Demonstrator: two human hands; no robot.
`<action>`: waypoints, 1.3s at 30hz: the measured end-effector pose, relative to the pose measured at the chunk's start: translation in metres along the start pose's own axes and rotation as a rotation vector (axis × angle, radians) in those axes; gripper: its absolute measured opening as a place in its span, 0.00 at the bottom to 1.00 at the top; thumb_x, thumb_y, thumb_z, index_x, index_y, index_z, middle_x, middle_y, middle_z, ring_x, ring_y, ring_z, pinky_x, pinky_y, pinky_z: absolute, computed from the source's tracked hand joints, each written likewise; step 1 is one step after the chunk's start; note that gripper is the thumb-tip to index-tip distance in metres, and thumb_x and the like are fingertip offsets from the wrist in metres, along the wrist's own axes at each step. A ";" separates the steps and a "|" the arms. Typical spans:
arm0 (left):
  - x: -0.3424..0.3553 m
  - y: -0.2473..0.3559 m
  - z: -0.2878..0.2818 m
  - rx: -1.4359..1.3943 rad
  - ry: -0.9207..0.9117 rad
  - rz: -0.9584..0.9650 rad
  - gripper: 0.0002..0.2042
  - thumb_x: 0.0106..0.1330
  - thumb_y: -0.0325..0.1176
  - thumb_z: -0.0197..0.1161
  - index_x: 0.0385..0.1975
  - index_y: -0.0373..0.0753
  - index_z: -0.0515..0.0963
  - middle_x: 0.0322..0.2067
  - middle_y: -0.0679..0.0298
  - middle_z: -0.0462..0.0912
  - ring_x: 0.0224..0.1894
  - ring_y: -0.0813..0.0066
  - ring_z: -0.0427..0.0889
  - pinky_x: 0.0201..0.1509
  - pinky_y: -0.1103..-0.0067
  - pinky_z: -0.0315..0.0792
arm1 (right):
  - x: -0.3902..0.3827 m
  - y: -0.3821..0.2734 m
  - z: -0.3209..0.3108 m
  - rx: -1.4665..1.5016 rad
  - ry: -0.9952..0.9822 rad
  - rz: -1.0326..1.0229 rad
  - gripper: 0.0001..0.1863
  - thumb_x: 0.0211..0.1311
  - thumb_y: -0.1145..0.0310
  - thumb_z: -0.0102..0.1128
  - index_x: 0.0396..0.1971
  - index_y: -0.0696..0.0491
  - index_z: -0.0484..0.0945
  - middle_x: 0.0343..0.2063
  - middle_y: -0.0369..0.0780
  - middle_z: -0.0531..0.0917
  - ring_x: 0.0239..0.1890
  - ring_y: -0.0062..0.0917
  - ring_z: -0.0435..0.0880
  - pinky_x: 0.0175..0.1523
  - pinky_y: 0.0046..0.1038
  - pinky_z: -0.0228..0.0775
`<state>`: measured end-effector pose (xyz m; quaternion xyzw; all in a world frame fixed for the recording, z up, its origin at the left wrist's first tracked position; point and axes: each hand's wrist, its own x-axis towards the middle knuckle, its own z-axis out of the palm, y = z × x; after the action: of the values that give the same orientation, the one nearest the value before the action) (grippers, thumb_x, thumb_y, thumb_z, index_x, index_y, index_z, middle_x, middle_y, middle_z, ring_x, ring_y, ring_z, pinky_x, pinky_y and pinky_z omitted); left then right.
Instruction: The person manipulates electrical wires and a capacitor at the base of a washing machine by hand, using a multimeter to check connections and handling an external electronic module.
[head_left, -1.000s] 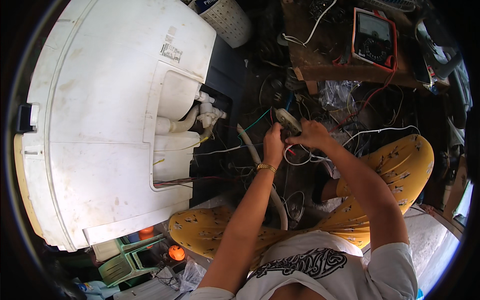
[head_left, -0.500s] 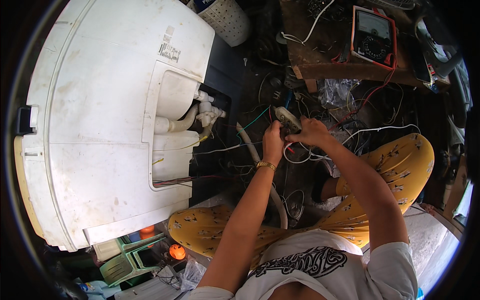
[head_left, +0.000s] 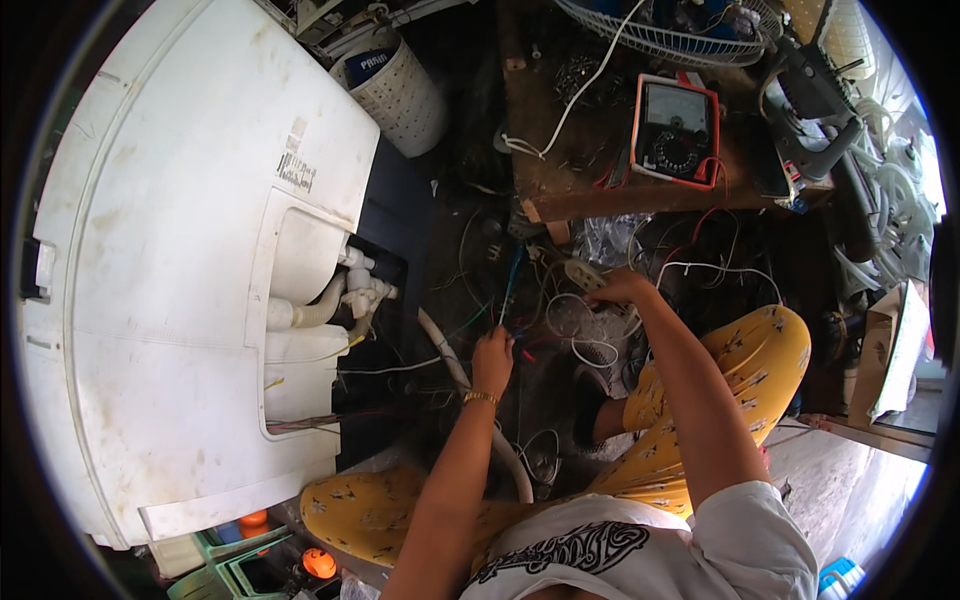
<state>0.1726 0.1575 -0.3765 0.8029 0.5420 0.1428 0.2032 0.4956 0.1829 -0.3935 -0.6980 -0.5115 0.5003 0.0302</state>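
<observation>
Since the earlier frame the two hands have drawn apart. The left hand (head_left: 492, 358), at centre frame, has dropped lower, its fingers pinched shut on thin coloured wires (head_left: 510, 300). The right hand (head_left: 622, 289), just right of centre, grips a pale plug block (head_left: 583, 274) with fingers curled closed around it. The white washing machine (head_left: 190, 280) fills the left. An orange multimeter (head_left: 676, 130) sits on the tabletop (head_left: 560, 170) at upper right.
</observation>
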 end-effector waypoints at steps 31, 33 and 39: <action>-0.101 0.286 -0.316 0.197 -0.404 0.783 0.05 0.51 0.31 0.61 0.25 0.37 0.79 0.25 0.64 0.76 0.28 0.74 0.75 0.24 0.79 0.71 | -0.003 0.025 0.002 -0.319 0.687 -0.216 0.13 0.54 0.66 0.58 0.38 0.52 0.83 0.33 0.54 0.83 0.41 0.49 0.82 0.46 0.43 0.75; -0.111 0.298 -0.352 0.336 -0.380 0.814 0.06 0.48 0.34 0.63 0.22 0.39 0.79 0.19 0.66 0.75 0.21 0.80 0.69 0.22 0.81 0.66 | 0.010 0.032 0.011 -0.374 0.505 -0.352 0.16 0.55 0.67 0.56 0.44 0.50 0.82 0.36 0.54 0.83 0.43 0.49 0.82 0.49 0.44 0.73; -0.139 0.296 -0.331 0.002 -0.299 0.753 0.11 0.39 0.41 0.64 0.08 0.42 0.73 0.09 0.71 0.67 0.16 0.76 0.65 0.22 0.74 0.63 | 0.018 -0.001 0.051 -0.541 0.405 -0.226 0.26 0.55 0.70 0.53 0.58 0.46 0.71 0.43 0.55 0.81 0.47 0.50 0.81 0.50 0.47 0.72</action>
<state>0.2122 -0.0127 0.0548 0.9574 0.1746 0.0883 0.2125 0.4572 0.1725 -0.4301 -0.7048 -0.6829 0.1918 0.0002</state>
